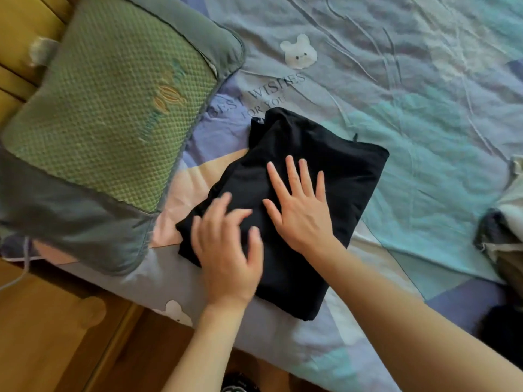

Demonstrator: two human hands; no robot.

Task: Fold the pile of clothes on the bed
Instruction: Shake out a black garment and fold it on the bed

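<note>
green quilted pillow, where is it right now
The green quilted pillow lies at the head view's upper left, on the bed's edge, just left of the folded black garment.

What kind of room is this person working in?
Most likely a bedroom at home: a bed with a patterned bear-print sheet, a green pillow at its head, and both hands pressing a folded black garment on the bed.

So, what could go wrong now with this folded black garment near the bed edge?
The black garment lies close to the bed edge; a hard push could slide it off. Its far corner looks bunched, so pressing may set creases. The left hand is blurred, so its contact is unclear; the right hand lies flat.
</note>
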